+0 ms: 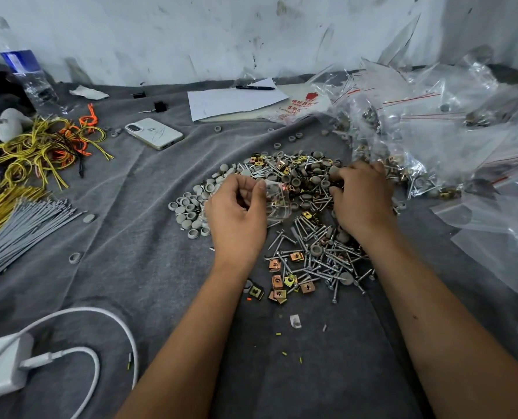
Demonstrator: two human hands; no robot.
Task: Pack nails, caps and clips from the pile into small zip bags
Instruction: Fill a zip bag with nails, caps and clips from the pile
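Hardware pile on grey felt cloth (130, 237), two bare hands working.
L to R: grey domed plastic caps (188, 210); L hand (236, 216) pinching clear, crinkly small zip bag (277, 201) over pile; steel nails (321, 261) w/ brassy square clips (278, 282) at centre; R hand (362, 198) curled into pile, grip unclear; glossy filled bags (433, 131) far R.
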